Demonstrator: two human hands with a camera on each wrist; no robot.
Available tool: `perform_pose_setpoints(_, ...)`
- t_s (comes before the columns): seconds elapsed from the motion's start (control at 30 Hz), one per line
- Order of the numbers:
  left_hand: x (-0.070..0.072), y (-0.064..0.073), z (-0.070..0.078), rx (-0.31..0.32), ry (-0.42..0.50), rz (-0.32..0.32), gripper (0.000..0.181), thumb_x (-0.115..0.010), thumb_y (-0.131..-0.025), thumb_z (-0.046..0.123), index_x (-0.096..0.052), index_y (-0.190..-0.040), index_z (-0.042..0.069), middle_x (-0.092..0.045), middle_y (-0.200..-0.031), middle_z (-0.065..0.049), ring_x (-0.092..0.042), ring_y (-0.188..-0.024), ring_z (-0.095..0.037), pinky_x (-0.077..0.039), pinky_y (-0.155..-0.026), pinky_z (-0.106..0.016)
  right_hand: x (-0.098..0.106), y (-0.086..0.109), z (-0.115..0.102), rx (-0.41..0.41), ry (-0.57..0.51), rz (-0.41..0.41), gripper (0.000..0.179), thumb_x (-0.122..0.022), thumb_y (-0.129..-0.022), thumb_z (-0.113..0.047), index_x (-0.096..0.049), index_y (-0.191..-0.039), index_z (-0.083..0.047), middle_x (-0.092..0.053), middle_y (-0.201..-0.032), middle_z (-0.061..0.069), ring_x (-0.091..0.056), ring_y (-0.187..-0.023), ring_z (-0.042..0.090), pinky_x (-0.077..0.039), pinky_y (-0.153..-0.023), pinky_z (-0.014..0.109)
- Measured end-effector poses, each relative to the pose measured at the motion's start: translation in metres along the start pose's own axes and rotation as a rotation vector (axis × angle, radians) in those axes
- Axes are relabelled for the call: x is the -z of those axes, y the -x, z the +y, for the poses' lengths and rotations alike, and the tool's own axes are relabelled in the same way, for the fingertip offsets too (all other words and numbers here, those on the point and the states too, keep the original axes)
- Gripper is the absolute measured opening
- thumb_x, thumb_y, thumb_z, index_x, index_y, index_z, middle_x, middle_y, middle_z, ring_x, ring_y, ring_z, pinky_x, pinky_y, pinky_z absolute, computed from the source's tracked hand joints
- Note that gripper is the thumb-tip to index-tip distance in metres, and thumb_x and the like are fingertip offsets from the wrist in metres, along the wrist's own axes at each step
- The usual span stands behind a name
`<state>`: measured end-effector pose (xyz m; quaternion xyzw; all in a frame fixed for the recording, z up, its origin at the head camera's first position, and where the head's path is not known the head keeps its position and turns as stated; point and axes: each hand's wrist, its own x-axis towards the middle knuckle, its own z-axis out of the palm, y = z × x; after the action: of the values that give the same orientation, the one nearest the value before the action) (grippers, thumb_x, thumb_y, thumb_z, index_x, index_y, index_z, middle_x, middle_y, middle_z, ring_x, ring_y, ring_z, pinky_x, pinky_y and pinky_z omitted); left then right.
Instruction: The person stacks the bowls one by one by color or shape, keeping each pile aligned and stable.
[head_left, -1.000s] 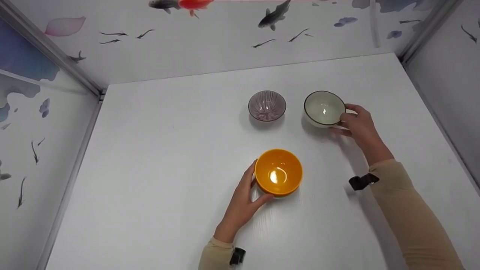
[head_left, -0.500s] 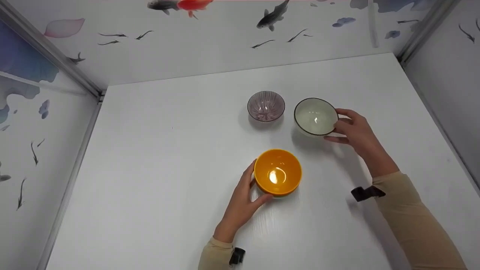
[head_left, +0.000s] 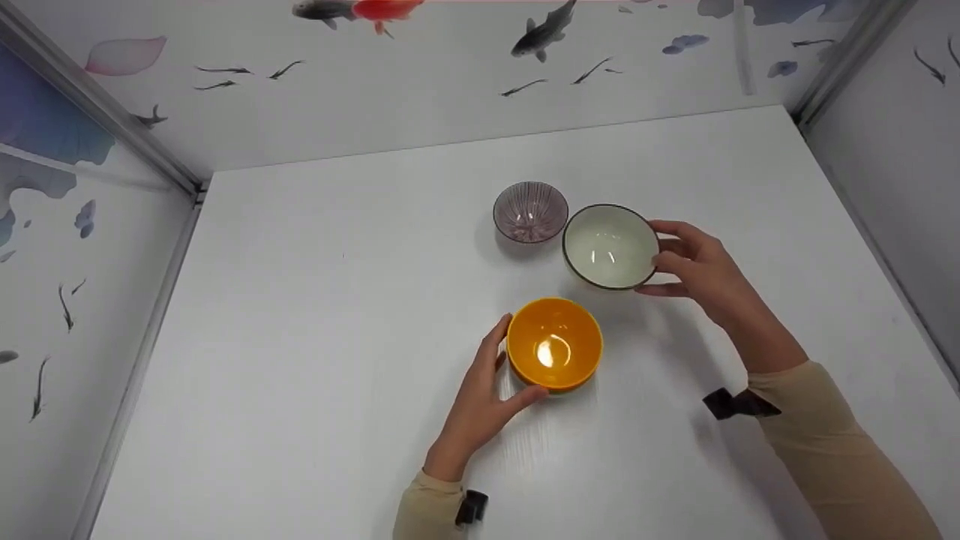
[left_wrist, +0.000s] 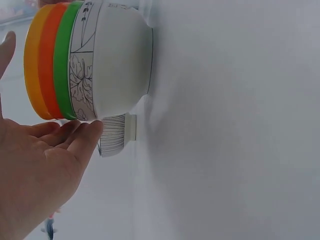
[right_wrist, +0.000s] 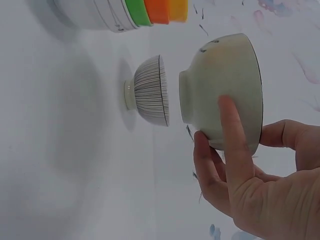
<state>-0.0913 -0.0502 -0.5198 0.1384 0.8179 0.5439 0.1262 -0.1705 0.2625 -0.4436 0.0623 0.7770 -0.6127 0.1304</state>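
A stack of nested bowls (head_left: pixel 555 341) stands at the middle of the table, its top bowl yellow. In the left wrist view, orange and green bowls (left_wrist: pixel 64 60) sit below it, over a white bowl (left_wrist: pixel 120 60) with black line drawings. My left hand (head_left: pixel 480 397) holds the stack, with the fingers at its left side and the thumb at the near side. My right hand (head_left: pixel 697 277) grips a pale green bowl (head_left: pixel 609 247) with a dark rim, thumb at the rim and fingers underneath. This bowl is off the table, slightly tilted, behind and right of the stack.
A small purplish bowl (head_left: pixel 531 212) with fine stripes stands upright on the white table (head_left: pixel 300 337), just left of the held bowl. Walls printed with fish (head_left: pixel 544 31) enclose the table at the back and both sides.
My right hand has lifted the pale green bowl and brought it left and nearer, towards the stack. The left hand and the stack stay put.
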Motion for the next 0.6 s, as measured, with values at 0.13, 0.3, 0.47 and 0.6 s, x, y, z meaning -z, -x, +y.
perform_pose_setpoints(0.13,0.005,-0.003,0.002,-0.016,0.025,0.017,0.092,-0.07,-0.089,0.052,-0.019,-0.16,0.022,-0.023,-0.166,0.004,-0.026,-0.153,-0.018,-0.034,-0.121,-0.039,-0.006,0.006,-0.005,0.022,-0.007,-0.027,0.056,-0.046,-0.098,-0.006,-0.035,-0.153,-0.008,-0.044,-0.147,0.021,-0.066,-0.1,0.013,-0.063,-0.078,0.037)
perform_pose_setpoints(0.3,0.012,-0.008,0.009,-0.067,0.023,0.057,0.084,-0.068,-0.093,0.043,-0.022,-0.159,0.019,-0.025,-0.166,0.0,-0.026,-0.153,-0.02,-0.032,-0.123,-0.042,-0.012,0.012,-0.01,0.036,0.013,-0.055,0.054,-0.048,-0.098,-0.006,-0.037,-0.151,-0.008,-0.044,-0.147,0.02,-0.063,-0.109,0.022,-0.063,-0.078,0.038)
perform_pose_setpoints(0.47,0.014,-0.015,0.019,-0.108,0.001,0.097,0.082,-0.069,-0.093,0.042,-0.025,-0.159,0.02,-0.028,-0.165,0.001,-0.028,-0.152,-0.02,-0.031,-0.123,-0.041,-0.018,0.016,-0.013,0.041,0.021,-0.083,0.053,-0.051,-0.099,-0.007,-0.038,-0.15,-0.007,-0.044,-0.149,0.019,-0.057,-0.118,0.032,-0.063,-0.077,0.04)
perform_pose_setpoints(0.6,0.011,-0.017,0.026,-0.14,0.0,0.105,0.078,-0.069,-0.094,0.033,-0.027,-0.158,0.02,-0.03,-0.164,0.003,-0.028,-0.152,-0.018,-0.03,-0.124,-0.041,-0.022,0.019,-0.014,0.049,0.015,-0.111,0.053,-0.053,-0.098,-0.006,-0.039,-0.149,-0.007,-0.044,-0.148,0.018,-0.056,-0.12,0.032,-0.063,-0.079,0.045)
